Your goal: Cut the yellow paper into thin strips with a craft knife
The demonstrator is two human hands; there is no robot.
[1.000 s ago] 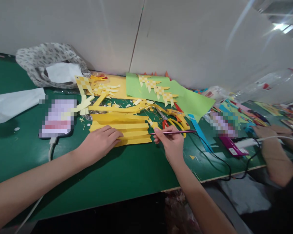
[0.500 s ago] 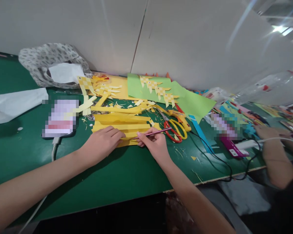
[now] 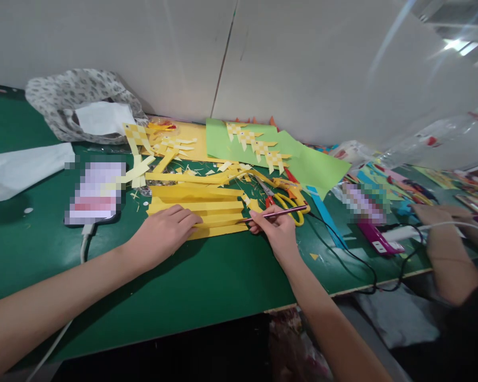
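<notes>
A sheet of yellow paper [image 3: 215, 209] with pleat-like folds lies on the green table. My left hand [image 3: 167, 228] presses on its left part, fingers together and bent over the near fold, holding it; the thumb is hidden. In my right hand [image 3: 274, 228] is a slim purple pencil [image 3: 287, 212], pinched between thumb and fingers. Its tip points left at the near fold, close to the paper's right edge. Just behind the right hand are scissors [image 3: 289, 204] with red and yellow handles, partly covered by hand and pencil, and a yellow glue gun [image 3: 289, 185].
Woven yellow paper fish [image 3: 247, 138] rest on green card [image 3: 310, 164] by the wall. Left stand a phone [image 3: 95, 191] on a white cable and a patterned cloth bag [image 3: 83, 95]. Yellow scraps lie behind the folded paper. Another person's arm [image 3: 446, 244] reaches in at right, near a magenta power strip [image 3: 376, 239].
My right hand has slid right along the near fold with the pencil, from mid-paper to its right edge, now covering part of the scissors. The left hand stays on the paper.
</notes>
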